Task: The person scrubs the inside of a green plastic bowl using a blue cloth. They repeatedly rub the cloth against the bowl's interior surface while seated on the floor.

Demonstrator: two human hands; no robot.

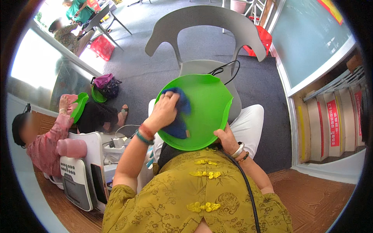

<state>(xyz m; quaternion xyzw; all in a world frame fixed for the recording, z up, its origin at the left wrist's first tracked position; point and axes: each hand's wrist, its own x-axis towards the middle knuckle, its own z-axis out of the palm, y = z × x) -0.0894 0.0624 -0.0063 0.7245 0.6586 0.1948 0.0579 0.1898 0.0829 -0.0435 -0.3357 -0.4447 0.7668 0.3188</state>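
A round green plastic dustpan-like tray (204, 107) lies tilted over my lap, with a raised rim and a flattened, notched edge on its right side. My left hand (165, 110) presses a dark blue cloth (177, 125) onto the tray's inner surface at the left; the fingers are bunched on the cloth. The rim at the lower right is gripped by my right hand (228, 139), thumb on top and the other fingers hidden underneath. A black cable (247, 180) runs down over my shirt, beside the right wrist.
A grey chair (204, 17) faces me, a looped black cable on its seat. At left, a seated person in pink holds another green tray (79, 107), near a small cart (94, 139) with a pink jar (72, 148). More people sit at upper left. A glass-panelled frame (314, 43) stands right.
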